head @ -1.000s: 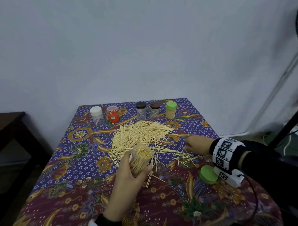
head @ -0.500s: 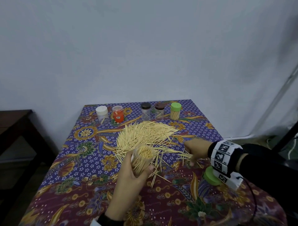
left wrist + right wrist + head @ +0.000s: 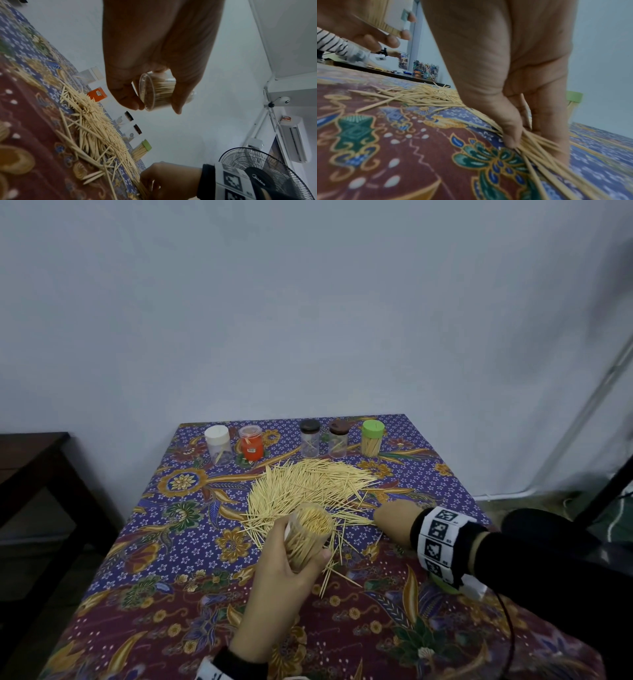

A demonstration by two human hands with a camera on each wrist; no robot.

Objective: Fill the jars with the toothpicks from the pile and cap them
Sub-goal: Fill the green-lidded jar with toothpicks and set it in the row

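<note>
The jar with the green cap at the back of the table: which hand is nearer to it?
Right. The right hand pinches toothpicks at the pile's right edge, diagonally in front of the green-capped jar. The left hand holds an open jar farther forward and leftward.

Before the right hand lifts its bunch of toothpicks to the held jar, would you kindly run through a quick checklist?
1. Left hand grips the open jar: ok.
2. Jar mouth uncapped and tilted toward the pile: ok.
3. Room left in the jar: not ok, it looks nearly full in the head view.
4. Right hand pinches a bunch of toothpicks on the tablecloth: ok.
5. Bunch aligned to slide in: cannot tell, the sticks fan out.
6. Green lid within reach: cannot tell, it is mostly hidden under the right wrist.
</note>
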